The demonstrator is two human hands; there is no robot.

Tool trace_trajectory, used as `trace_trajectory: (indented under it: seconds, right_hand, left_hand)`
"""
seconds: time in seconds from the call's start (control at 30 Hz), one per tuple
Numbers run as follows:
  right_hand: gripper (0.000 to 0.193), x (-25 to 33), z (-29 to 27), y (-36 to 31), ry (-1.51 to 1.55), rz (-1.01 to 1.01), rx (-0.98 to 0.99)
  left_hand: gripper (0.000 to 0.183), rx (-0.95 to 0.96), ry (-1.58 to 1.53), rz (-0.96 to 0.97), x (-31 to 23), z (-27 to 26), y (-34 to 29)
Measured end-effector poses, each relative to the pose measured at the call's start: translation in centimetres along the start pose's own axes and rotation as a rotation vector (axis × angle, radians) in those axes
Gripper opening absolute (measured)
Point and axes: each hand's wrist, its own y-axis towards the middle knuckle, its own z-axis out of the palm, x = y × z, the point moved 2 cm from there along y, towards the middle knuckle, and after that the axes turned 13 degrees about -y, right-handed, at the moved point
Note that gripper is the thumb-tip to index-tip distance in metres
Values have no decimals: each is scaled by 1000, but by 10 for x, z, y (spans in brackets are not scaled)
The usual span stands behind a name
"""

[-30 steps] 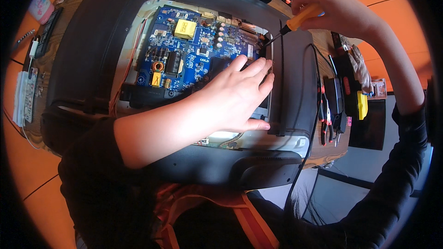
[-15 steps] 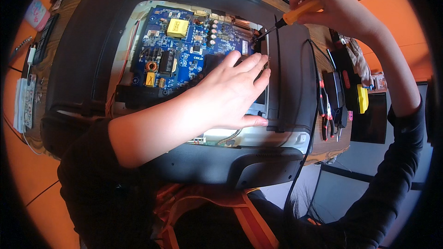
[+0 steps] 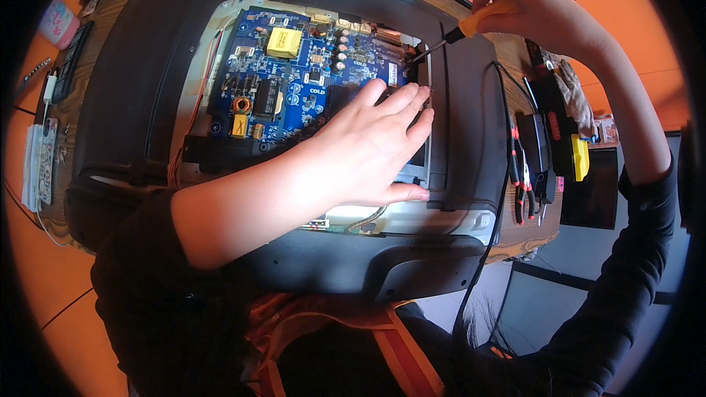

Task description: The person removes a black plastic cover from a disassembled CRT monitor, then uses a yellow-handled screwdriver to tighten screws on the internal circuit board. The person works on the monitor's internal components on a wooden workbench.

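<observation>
My right hand [image 3: 507,4] is closed round the yellow handle of a screwdriver [image 3: 471,26]. The shaft slants down to the left, and its tip reaches the upper right edge of a blue circuit board [image 3: 298,114], where the exact contact is too small to make out. My left hand [image 3: 390,132] lies with its fingers stretched out over the right part of the opening, hiding what is under the palm. The board sits in the pale-framed opening of a large black casing [image 3: 118,95]. Yellow blocks, a copper coil and small capacitors stand on it.
The casing rests on a wooden table [image 3: 526,235]. At its right lie pliers with red and black handles [image 3: 523,184] and a yellow-and-black tool [image 3: 579,158]. A black cable [image 3: 500,147] runs down the casing's right side. A power strip [image 3: 44,165] lies at the far left.
My right hand and the screwdriver handle have shifted slightly to the right, while the tip stays at the same spot. My left hand has hardly moved.
</observation>
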Motion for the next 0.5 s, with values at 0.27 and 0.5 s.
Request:
trace_trajectory:
  seconds: [0.27,0.5]
  right_hand:
    - [23,18,-8,3,-45,49,30]
    - [29,47,-51,13,-61,224,394]
  left_hand:
    - [84,-6,2,4,0,0,0]
    - [84,-4,-12,1,-1,-1,0]
